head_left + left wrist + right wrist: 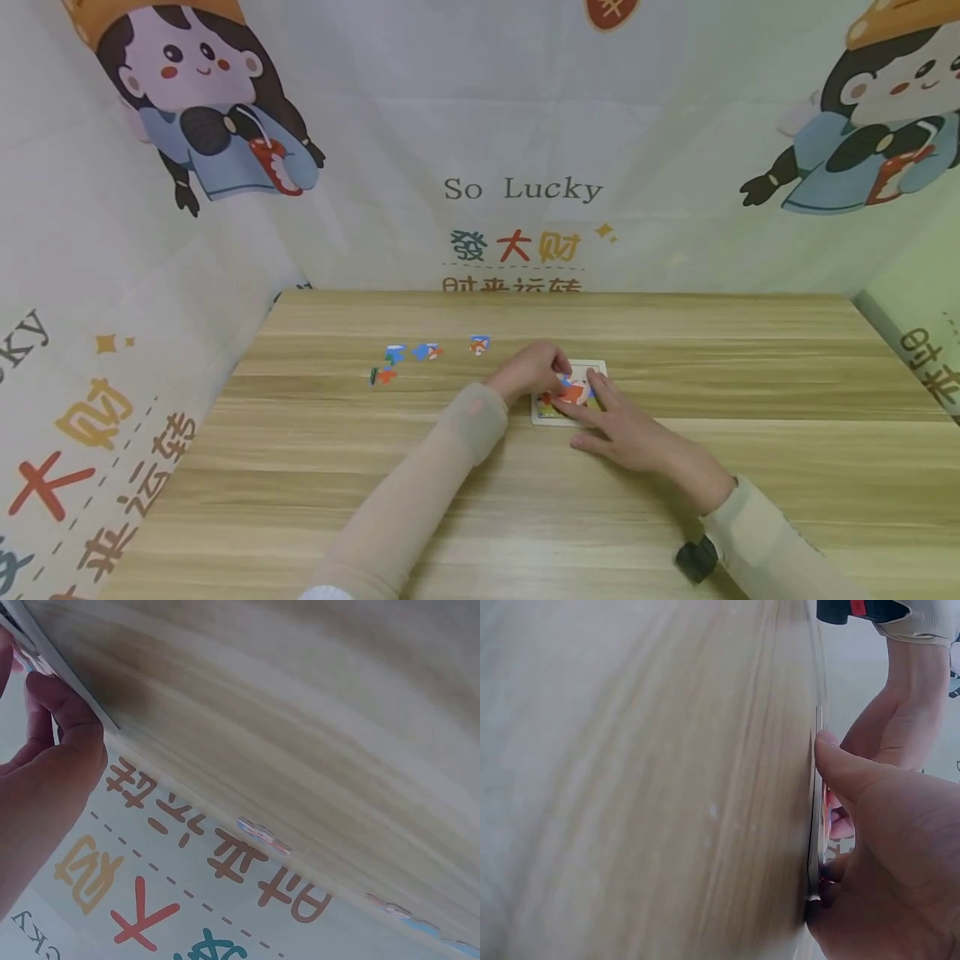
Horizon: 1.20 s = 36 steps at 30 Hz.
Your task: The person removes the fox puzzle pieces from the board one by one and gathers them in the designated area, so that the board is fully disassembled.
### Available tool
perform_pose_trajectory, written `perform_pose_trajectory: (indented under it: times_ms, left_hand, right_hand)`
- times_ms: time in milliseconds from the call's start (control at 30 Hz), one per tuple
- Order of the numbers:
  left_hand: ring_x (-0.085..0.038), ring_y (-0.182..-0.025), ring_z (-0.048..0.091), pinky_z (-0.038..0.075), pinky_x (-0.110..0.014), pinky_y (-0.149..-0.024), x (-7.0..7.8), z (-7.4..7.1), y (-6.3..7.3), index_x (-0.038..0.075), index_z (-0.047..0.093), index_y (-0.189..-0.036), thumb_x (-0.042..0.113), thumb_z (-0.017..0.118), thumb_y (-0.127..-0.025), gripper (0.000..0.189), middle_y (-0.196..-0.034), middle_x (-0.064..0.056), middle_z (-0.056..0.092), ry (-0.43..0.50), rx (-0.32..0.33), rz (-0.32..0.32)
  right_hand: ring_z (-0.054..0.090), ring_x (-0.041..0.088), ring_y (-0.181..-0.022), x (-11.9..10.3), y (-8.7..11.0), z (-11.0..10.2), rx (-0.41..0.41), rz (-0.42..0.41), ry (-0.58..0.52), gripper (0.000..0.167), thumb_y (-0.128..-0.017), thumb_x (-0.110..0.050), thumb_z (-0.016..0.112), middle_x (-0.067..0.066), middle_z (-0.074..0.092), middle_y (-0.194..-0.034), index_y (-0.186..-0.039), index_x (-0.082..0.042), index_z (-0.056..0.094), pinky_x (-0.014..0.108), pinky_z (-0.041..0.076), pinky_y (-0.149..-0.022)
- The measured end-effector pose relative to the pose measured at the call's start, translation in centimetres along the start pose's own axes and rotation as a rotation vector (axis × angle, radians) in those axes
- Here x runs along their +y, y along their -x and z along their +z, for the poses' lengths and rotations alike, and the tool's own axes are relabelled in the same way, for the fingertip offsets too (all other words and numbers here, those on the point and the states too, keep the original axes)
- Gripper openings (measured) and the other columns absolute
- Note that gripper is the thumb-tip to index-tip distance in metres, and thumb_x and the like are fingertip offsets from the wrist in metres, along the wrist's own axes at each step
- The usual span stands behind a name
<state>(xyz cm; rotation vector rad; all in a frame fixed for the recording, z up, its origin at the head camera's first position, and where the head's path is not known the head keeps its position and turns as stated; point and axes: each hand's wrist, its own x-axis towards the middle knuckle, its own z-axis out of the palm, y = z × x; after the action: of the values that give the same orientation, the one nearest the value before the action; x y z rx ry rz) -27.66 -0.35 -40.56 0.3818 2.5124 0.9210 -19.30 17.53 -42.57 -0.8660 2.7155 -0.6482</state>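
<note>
A small jigsaw board [558, 422] with a pale border lies on the table, its colourful picture [576, 390] partly covered by fingers. Over its upper left part, my left hand [534, 369] pinches a jigsaw piece with blue on it, mostly hidden by the fingertips. From the right, my right hand [621, 429] reaches in with fingers spread and fairly straight, the fingertips resting on the picture. Its thumb lies by the board's near edge. In the right wrist view the board shows edge-on beside my right hand [892, 847].
Left of the board lie several loose jigsaw pieces: one with a fox face [480, 344], a blue one [427, 352], a blue and green one [395, 354] and an orange one [384, 376]. A printed cloth [382, 125] stands behind the wooden table [300, 467].
</note>
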Motion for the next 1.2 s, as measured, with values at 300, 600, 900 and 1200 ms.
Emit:
perform_pose_trajectory:
  times_ms: [300, 600, 900, 1200]
  left_hand:
    - [-0.011, -0.072, 0.055, 0.046, -0.018, -0.062, 0.3, 0.6, -0.2, 0.005, 0.063, -0.105, 0.004, 0.071, -0.089, 0.018, -0.097, -0.004, 0.062, -0.012, 0.024, -0.026]
    - [-0.009, -0.059, 0.052, 0.044, -0.016, -0.052, 0.7, 0.9, -0.3, 0.006, 0.062, -0.107, 0.006, 0.07, -0.091, 0.018, -0.095, -0.003, 0.061, -0.074, 0.022, -0.048]
    - [-0.02, -0.096, 0.062, 0.052, -0.021, -0.074, 1.3, 1.1, -0.5, 0.003, 0.064, -0.121, 0.003, 0.067, -0.089, 0.032, -0.123, -0.011, 0.066, -0.236, 0.02, -0.052]
    - [-0.021, -0.098, 0.061, 0.051, -0.022, -0.073, 1.2, 1.2, -0.4, 0.004, 0.065, -0.12, 0.001, 0.068, -0.085, 0.035, -0.124, -0.011, 0.066, -0.208, 0.033, -0.057]
  right_hand:
    - [0.006, 0.053, -0.15, 0.1, 0.0, 0.0, -0.032, -0.006, 0.024, 0.06, -0.099, -0.041, 0.058, 0.035, 0.005, -0.162, -0.152, -0.019, 0.042, 0.07, 0.029, -0.111]
    - [0.009, 0.052, -0.15, -0.1, 0.1, -0.3, -0.052, -0.001, 0.087, 0.065, -0.098, -0.05, 0.056, 0.034, 0.007, -0.162, -0.153, -0.02, 0.04, 0.069, 0.032, -0.11]
    - [0.008, 0.053, -0.15, -0.4, 0.1, -0.3, -0.035, 0.009, 0.069, 0.065, -0.097, -0.049, 0.058, 0.031, 0.007, -0.163, -0.152, -0.017, 0.042, 0.07, 0.028, -0.112]
    - [0.025, 0.055, -0.143, -0.6, 0.3, 0.1, 0.042, -0.01, 0.123, 0.064, -0.095, -0.049, 0.062, 0.028, 0.027, -0.152, -0.151, -0.024, 0.044, 0.068, 0.044, -0.1]
